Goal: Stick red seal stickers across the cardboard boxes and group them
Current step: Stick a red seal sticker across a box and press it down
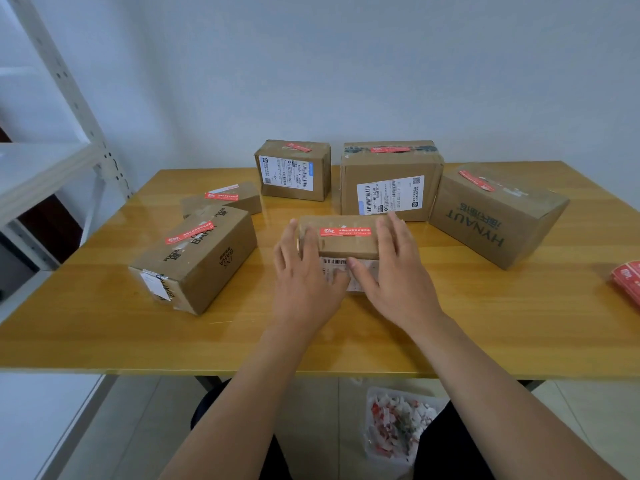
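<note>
Fingers of both hands lie spread and flat against a small cardboard box (pixel 341 242) at the middle of the wooden table (pixel 450 323), neither curled into a fist nor pinching anything. The left hand (pixel 304 275) cups the box's left end, and the right hand (pixel 391 268) covers its right end and front face, likely to steady it or to slide it toward the others. A red seal sticker (pixel 344 231) already runs lengthwise across its top, so sealing here looks done and grouping seems next. Five more boxes ring it: two at the left, the nearer one (pixel 194 258) angled, the farther one (pixel 225 199) low and flat; two upright at the back (pixel 294 171) (pixel 391 181); and a large one printed HYNAUT (pixel 495 216) at the right. Each shows a red sticker on top. Spare red stickers (pixel 628 280) sit at the table's right edge, within reach. Below the table, a clear bag of peeled backing scraps (pixel 398 424) rests on the floor.
</note>
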